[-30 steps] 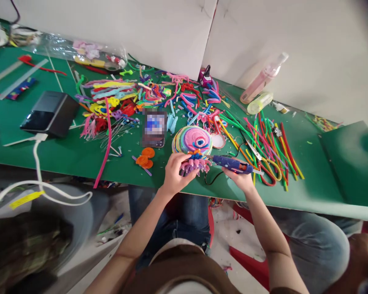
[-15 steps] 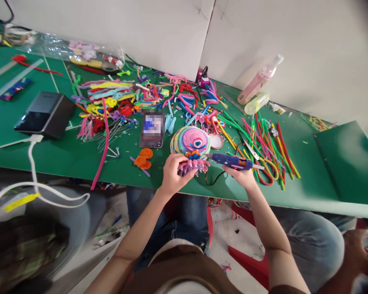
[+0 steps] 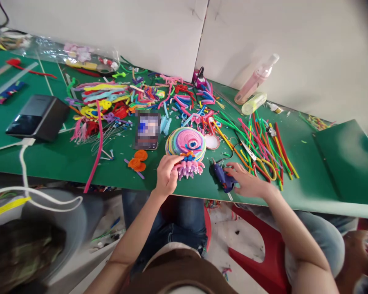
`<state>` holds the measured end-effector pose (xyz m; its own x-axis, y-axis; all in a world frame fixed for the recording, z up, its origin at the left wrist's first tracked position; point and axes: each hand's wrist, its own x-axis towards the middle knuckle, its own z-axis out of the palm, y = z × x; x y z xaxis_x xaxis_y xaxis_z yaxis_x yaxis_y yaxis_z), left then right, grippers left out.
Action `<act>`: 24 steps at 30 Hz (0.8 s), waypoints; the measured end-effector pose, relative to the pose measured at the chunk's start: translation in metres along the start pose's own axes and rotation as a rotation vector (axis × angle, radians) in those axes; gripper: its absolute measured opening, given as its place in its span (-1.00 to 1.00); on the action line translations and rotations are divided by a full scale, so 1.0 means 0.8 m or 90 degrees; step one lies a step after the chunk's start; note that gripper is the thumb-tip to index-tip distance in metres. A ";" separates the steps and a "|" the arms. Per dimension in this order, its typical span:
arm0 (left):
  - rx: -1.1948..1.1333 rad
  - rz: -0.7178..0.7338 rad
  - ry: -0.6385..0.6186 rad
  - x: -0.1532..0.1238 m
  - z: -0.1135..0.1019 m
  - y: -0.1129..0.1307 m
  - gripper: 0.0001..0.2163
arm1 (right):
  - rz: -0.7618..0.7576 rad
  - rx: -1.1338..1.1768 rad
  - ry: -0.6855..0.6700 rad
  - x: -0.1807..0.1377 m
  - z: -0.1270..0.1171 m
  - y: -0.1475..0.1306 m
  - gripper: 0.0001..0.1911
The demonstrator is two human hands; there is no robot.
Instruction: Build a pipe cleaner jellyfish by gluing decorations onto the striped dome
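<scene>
My left hand is closed on a pink pipe-cleaner piece with a small blue and orange flower on it, right at the near edge of a round coiled pipe-cleaner disc. My right hand lies low over the green table, its fingers spread beside a blue glue gun that rests on the table. The fingertips touch or almost touch the gun; it is not lifted.
A phone lies left of the disc, orange coils near it. Long coloured pipe cleaners and scissors lie to the right, a heap of bent ones behind. A black box with white cable sits far left. Bottles stand by the wall.
My right hand has brought the glue gun down from beside the pink piece onto the table and loosened its grip. My left hand stays on the pink piece.
</scene>
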<state>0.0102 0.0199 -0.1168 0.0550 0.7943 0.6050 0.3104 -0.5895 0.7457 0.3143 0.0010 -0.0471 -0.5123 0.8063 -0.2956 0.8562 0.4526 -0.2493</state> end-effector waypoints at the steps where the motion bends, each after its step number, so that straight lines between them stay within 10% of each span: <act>1: 0.006 -0.007 0.003 0.000 0.001 0.000 -0.59 | -0.016 0.028 -0.022 0.008 -0.012 0.004 -0.39; 6: 0.038 -0.011 0.027 0.000 0.004 -0.001 -0.70 | 0.181 -0.088 0.133 0.092 -0.051 0.039 -0.67; 11: 0.035 -0.013 0.022 0.000 0.004 -0.001 -0.72 | 0.219 -0.239 0.039 0.157 -0.047 0.063 -0.67; 24: 0.018 -0.027 0.020 0.001 0.004 0.000 -0.73 | 0.138 -0.324 -0.088 0.173 -0.068 0.054 -0.75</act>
<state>0.0133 0.0208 -0.1172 0.0112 0.8131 0.5820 0.3391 -0.5506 0.7628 0.2843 0.1528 -0.0490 -0.2964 0.8594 -0.4166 0.8494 0.4367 0.2964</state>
